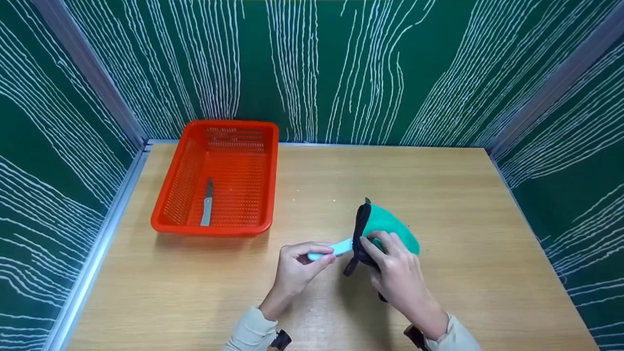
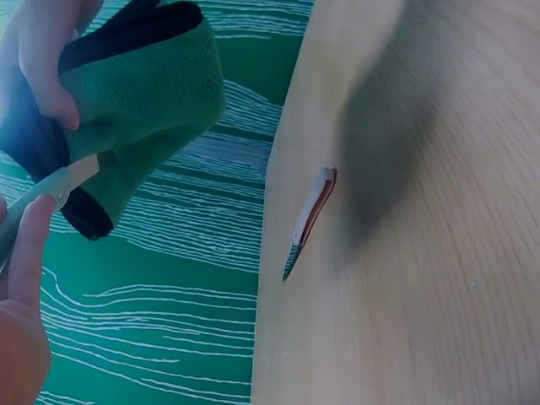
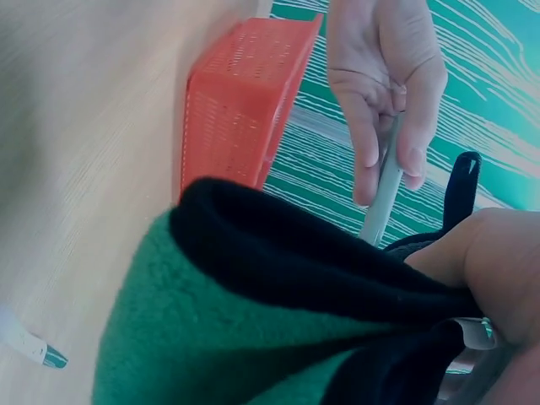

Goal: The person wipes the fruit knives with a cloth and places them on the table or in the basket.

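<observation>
My left hand (image 1: 302,268) pinches a small knife by its pale blue-green handle (image 1: 336,248), thumb against fingers. In the left wrist view the short blade (image 2: 84,171) lies against a green cloth (image 2: 143,93) with a black border. Bunched in my right hand (image 1: 397,263), that cloth is raised above the table, and in the head view it hides the blade. A second knife (image 2: 314,215), with a whitish and red-brown handle, lies on the table; the right wrist view shows part of a pale-handled knife (image 3: 29,344) at its lower left.
An orange-red plastic basket (image 1: 214,229) stands at the back left of the wooden table (image 1: 170,292), with a grey-handled knife (image 1: 206,209) inside. Green panels (image 1: 336,73) with white wavy lines enclose the back and sides. A few white specks dot the table behind the hands.
</observation>
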Available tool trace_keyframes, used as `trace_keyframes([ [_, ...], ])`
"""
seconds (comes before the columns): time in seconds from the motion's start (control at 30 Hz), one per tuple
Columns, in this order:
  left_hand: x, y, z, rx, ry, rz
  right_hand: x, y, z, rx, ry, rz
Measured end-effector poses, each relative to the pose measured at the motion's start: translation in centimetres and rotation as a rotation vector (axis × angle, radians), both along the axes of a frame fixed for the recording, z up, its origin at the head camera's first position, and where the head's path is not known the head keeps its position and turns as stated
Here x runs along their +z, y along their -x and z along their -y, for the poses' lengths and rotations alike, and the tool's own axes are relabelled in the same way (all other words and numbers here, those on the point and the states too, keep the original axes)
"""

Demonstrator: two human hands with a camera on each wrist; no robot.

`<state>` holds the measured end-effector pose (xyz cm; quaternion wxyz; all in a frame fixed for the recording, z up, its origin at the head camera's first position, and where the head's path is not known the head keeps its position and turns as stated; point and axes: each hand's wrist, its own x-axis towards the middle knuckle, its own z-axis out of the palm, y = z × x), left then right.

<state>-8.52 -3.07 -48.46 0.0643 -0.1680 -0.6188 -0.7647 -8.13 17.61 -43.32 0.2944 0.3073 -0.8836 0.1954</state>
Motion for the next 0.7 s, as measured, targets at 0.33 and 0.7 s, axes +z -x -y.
trace_keyframes([
  [0.33, 2.2, -0.5, 0.6, -0.047, -0.022, 0.044, -0.5, 1.2, -2.1, -0.032, 0.023, 0.037],
  [0.7, 0.3, -0.1, 0.7, -0.023, -0.034, -0.046, -0.8, 2.7, -5.9, -0.106, 0.269, 0.055],
])
